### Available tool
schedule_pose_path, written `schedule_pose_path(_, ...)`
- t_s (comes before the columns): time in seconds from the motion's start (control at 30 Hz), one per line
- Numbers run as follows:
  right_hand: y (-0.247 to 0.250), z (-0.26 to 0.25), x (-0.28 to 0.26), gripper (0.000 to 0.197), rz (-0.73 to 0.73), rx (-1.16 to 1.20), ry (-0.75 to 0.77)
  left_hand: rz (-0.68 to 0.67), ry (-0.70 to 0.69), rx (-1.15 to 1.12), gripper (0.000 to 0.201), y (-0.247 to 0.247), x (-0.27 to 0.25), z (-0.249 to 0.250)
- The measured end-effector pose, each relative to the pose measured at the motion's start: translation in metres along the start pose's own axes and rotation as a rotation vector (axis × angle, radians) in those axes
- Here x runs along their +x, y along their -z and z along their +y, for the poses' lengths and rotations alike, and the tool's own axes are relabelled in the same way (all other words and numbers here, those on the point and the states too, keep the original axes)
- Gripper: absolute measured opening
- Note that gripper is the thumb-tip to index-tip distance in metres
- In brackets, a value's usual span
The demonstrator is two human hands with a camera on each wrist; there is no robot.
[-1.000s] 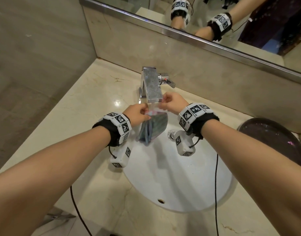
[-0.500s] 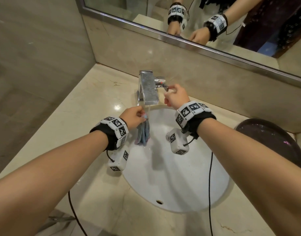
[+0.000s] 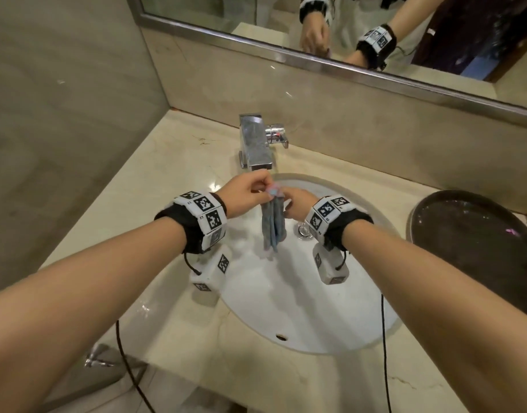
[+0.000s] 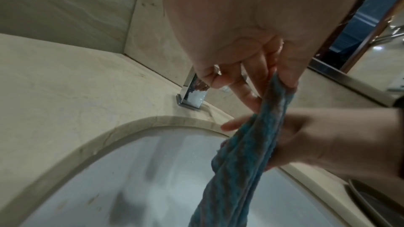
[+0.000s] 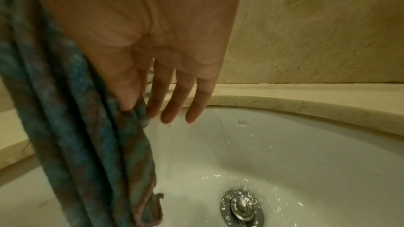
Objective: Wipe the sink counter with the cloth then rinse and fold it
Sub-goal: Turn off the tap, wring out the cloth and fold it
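Observation:
A blue-grey cloth (image 3: 273,226) hangs bunched and lengthwise over the white sink (image 3: 286,308), in front of the chrome faucet (image 3: 256,144). My left hand (image 3: 250,189) pinches its top end between thumb and fingers (image 4: 262,82). The cloth (image 4: 247,161) drops from that pinch into the bowl. My right hand (image 3: 298,204) is beside it on the right, a little lower. In the right wrist view its fingers (image 5: 174,96) are straight and one digit lies against the cloth (image 5: 72,127). I see no water stream under the spout.
The beige marble counter (image 3: 172,174) surrounds the sink, with a wall on the left and a mirror (image 3: 375,31) behind. A dark round basin (image 3: 476,248) sits at the right. The faucet handle (image 3: 277,134) points right. Droplets lie around the drain (image 5: 240,208).
My right hand let go of the spread cloth, went up to the faucet handle, then came back down beside the cloth. The left hand kept hold, and the cloth now hangs bunched.

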State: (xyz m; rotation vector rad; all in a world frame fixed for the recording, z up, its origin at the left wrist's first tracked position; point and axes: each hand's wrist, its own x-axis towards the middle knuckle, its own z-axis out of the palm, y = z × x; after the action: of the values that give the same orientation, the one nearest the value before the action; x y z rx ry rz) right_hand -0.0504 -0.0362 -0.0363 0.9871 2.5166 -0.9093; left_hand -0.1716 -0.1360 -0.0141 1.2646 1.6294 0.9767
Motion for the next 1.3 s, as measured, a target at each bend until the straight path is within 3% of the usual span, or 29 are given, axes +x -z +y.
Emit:
schedule_pose_path(0.13,-0.007,0.005,0.001,0.025,-0.027,0.050,-0.028,0.021,0.012,0.000,0.025,0.003,-0.014,0.003)
schedule_pose_path(0.27,-0.001,0.013,-0.006,0.004,0.053,0.150,-0.059,0.088,0.114,0.060,0.025,0.006,-0.028,-0.009)
schedule_pose_path(0.43,0.011,0.017,-0.012,0.028,0.193,0.418,0.017,0.190,0.229,0.179,0.027,0.008,-0.041,-0.019)
schedule_pose_path(0.6,0.029,0.004,-0.027,0.030,0.242,0.466,0.090,0.230,0.317,0.380,0.015,0.000,-0.040,-0.015)
schedule_pose_path(0.77,0.043,-0.003,-0.042,0.010,0.254,0.445,0.154,0.050,0.414,0.572,0.042,-0.015,-0.034,-0.011)
schedule_pose_path(0.9,0.056,-0.006,-0.055,0.013,0.225,0.408,0.218,-0.070,0.413,0.533,0.063,-0.034,-0.024,-0.011)
schedule_pose_path(1.07,0.069,-0.008,-0.065,0.030,0.161,0.406,0.253,0.019,0.021,0.070,0.113,-0.068,-0.007,0.009)
schedule_pose_path(1.13,0.076,-0.006,-0.067,0.029,0.171,0.402,0.237,-0.011,0.021,0.045,0.122,-0.080,-0.002,0.021)
schedule_pose_path(1.2,0.082,-0.002,-0.071,0.021,0.169,0.388,0.224,-0.054,0.134,0.052,0.110,-0.090,0.006,0.028)
schedule_pose_path(1.3,0.091,0.009,-0.078,0.018,0.228,0.381,0.192,-0.028,0.240,0.074,0.054,-0.096,0.017,0.029)
